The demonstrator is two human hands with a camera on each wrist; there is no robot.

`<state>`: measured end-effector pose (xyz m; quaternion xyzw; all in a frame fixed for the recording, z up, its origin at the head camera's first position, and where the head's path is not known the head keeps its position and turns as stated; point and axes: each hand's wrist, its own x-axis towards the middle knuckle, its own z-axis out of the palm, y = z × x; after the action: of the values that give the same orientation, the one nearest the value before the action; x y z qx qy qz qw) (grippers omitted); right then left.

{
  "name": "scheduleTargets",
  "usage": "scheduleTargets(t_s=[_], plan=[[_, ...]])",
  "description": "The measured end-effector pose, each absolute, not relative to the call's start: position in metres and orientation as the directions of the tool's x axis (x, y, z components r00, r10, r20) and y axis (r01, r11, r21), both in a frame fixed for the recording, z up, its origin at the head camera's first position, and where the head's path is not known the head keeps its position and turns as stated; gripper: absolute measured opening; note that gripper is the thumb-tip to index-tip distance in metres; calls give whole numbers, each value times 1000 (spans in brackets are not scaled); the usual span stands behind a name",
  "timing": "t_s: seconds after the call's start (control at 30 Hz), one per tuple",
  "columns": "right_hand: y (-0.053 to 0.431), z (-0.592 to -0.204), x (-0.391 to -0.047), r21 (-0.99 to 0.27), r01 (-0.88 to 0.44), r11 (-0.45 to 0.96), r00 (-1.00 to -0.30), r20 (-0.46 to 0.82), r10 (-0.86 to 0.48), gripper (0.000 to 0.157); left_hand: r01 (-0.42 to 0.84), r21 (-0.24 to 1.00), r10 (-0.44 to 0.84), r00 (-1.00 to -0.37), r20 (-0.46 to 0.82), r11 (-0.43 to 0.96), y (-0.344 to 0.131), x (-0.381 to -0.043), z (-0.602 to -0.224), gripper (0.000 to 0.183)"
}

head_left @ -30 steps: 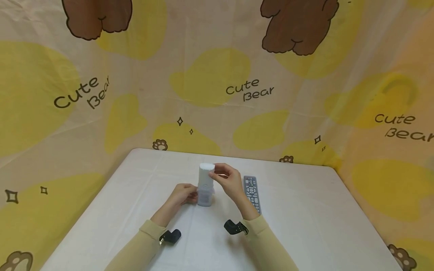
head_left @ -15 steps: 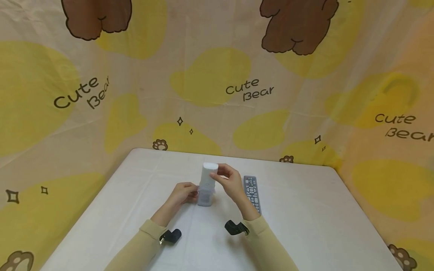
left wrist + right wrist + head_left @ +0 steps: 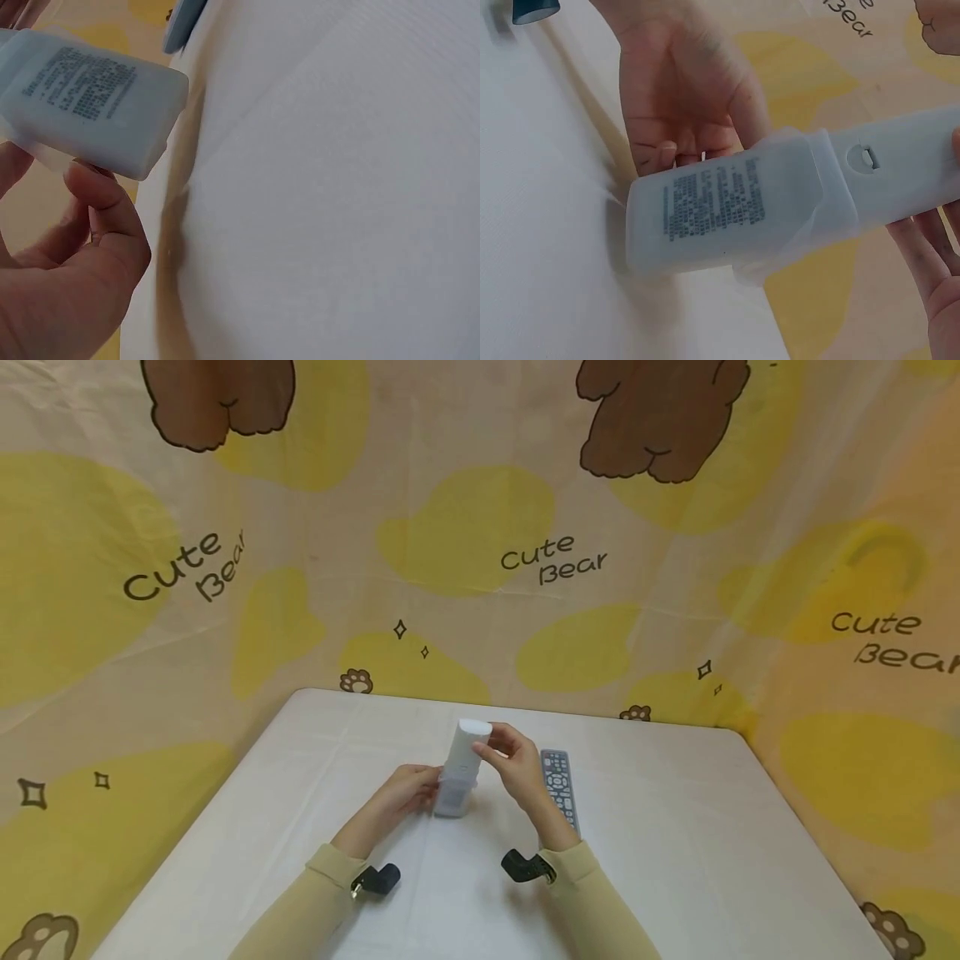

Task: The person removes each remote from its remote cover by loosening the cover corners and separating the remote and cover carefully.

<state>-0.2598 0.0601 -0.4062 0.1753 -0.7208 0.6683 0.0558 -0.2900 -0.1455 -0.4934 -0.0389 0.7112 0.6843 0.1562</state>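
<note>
A white remote control (image 3: 470, 743) stands on end above the table, its top leaning right. A translucent soft sleeve (image 3: 453, 795) covers its lower part, bunched into a loose fold around the middle. Printed text (image 3: 712, 199) shows through the sleeve, and a battery-cover latch (image 3: 866, 158) lies just above the fold. My right hand (image 3: 519, 768) grips the bare upper end between thumb and fingers. At the left side, my left hand (image 3: 408, 787) pinches the sleeve's loose edge, thumb at the fold in the right wrist view; its fingertips are partly hidden behind the sleeve.
A grey remote control (image 3: 558, 783) with many buttons lies on the white table (image 3: 675, 827), right of my right hand and partly behind the forearm. A patterned yellow cloth (image 3: 465, 543) hangs around the table's far side. Black cameras (image 3: 378, 881) sit on both wrists.
The white remote control has tipped its top to the right, and my right hand has shifted slightly right with it. My left hand stays at the sleeve with little movement.
</note>
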Motion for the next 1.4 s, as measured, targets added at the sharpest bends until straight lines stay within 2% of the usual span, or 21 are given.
scheduleTargets(t_s=[0.3, 0.53, 0.87, 1.4], plan=[[63, -412, -262, -952, -306, -25, -933, 305, -192, 32, -255, 967, 94, -963, -254, 0, -145, -287, -489, 26], [68, -436, -277, -957, -265, -116, -950, 280, -137, 36, -240, 970, 50, -970, -238, -28, -145, -288, -488, 15], [71, -444, -279, -925, -316, -211, -938, 338, -75, 34, -202, 978, 9, -979, -202, 59, -148, -289, -478, 18], [70, -445, -277, -917, -333, -220, -936, 349, -38, 36, -145, 986, 15, -989, -147, 86, -154, -288, -474, 13]])
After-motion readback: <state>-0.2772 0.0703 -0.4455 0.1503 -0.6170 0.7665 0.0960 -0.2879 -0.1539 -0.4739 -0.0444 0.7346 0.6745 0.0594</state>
